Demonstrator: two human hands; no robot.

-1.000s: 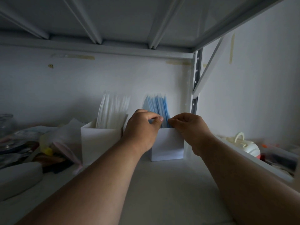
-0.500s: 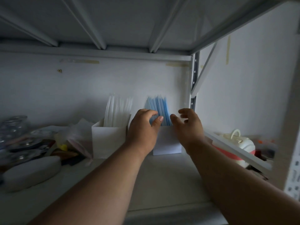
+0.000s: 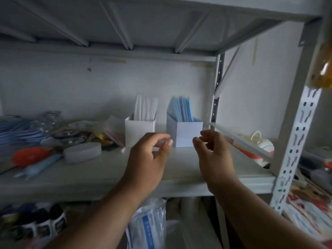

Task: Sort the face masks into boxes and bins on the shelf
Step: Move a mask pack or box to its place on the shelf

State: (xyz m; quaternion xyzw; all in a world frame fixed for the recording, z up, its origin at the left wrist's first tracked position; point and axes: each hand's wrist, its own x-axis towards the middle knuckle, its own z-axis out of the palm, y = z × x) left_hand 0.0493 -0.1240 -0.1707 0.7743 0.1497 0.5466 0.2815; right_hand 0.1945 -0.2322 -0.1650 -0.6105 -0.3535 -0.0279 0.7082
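- My left hand [image 3: 147,159] and right hand [image 3: 212,153] both hang in front of the shelf [image 3: 179,178], just short of the boxes, touching nothing.
- Fingers on both are loosely curled with nothing in them. The thumb and forefinger of each sit close together but aren't pinching anything.
- Blue masks [image 3: 181,108] stand upright in the right box [image 3: 187,134], back near the rear right corner of the shelf, by the post [image 3: 216,92].
- White masks [image 3: 146,108] stand in the left box [image 3: 139,132], just beside the other one, a small gap between them.
- Left end of the shelf is a jumble: a grey case [image 3: 82,154], something orange [image 3: 28,156], glass jars [image 3: 52,119]. Too blurry to say much more.
- A bagged pack [image 3: 147,225] sits on the level below, under my left wrist.
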